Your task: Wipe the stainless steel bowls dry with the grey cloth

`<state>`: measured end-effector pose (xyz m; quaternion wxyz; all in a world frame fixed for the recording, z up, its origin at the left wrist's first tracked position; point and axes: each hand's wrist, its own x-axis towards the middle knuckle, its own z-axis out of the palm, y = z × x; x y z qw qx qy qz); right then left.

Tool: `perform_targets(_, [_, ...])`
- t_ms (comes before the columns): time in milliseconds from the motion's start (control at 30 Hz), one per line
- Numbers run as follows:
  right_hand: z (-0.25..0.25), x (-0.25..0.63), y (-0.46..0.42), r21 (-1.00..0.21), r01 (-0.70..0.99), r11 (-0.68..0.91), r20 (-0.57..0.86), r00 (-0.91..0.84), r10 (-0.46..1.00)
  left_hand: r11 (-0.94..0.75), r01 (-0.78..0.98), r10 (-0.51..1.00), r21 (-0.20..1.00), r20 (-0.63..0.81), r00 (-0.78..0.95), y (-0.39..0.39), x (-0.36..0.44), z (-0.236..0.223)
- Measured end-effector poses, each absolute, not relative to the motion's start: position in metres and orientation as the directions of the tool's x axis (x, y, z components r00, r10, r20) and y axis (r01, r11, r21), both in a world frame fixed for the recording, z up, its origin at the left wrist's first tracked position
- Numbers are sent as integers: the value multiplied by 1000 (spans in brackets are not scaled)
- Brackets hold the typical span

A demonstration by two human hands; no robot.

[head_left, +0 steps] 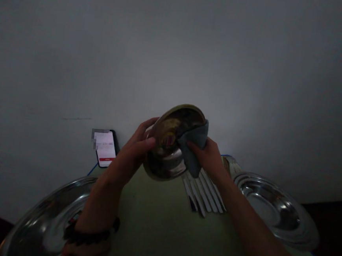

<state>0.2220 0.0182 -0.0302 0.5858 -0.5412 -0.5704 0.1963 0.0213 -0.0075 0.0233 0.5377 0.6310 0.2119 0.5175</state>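
Observation:
A shiny metal bowl (167, 159) is held up above the table, tilted so that its inside faces me. My left hand (136, 147) grips its left side, with the thumb over the rim and the fingers behind. At the bowl's right rim, my right hand (208, 154) is closed on a grey-blue cloth (198, 140). The cloth is folded over the rim and touches the metal there. Below my right hand, several table knives (203, 193) lie side by side on the table; their upper ends are hidden by the cloth and hand.
A large metal basin (45, 216) stands at the left, partly behind my left forearm. To the right is an oval metal dish (267, 206), near more cutlery (230, 164). A phone (106, 148) leans on the wall (177, 45) behind the green table (151, 225).

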Motion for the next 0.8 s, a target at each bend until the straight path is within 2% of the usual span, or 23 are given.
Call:
perform_targets(67, [-21, 231, 13, -743, 543, 391, 578, 227, 784, -334, -137, 813, 933, 358, 458, -13, 14, 29])
perform_targets(167, [-10, 235, 2, -605, 686, 405, 694, 204, 691, -391, 16, 815, 920, 338, 471, -19, 14, 32])
perform_targets(233, [-6, 233, -3, -578, 721, 382, 729, 246, 639, -418, -7, 796, 908, 370, 480, -22, 18, 33])
perform_targets(333, [-2, 231, -7, -610, 708, 356, 740, 348, 576, -425, -90, 766, 901, 411, 494, -23, 25, 32])
perform_targets(467, [-5, 229, -3, -702, 595, 392, 689, 427, 586, -460, -217, 775, 861, 509, 374, -18, 32, 29])
perform_targets(567, [-14, 217, 2, -821, 433, 374, 557, 456, 694, -523, -285, 795, 803, 580, 175, -15, 42, 23])
perform_targets(700, [-30, 188, 4, -958, 121, 261, 287, 350, 892, -728, -289, 672, 622, 731, -119, -15, 65, 9])
perform_targets(800, [-36, 178, 5, -967, 75, 245, 256, 265, 930, -803, -278, 586, 527, 784, -207, -14, 78, -2])
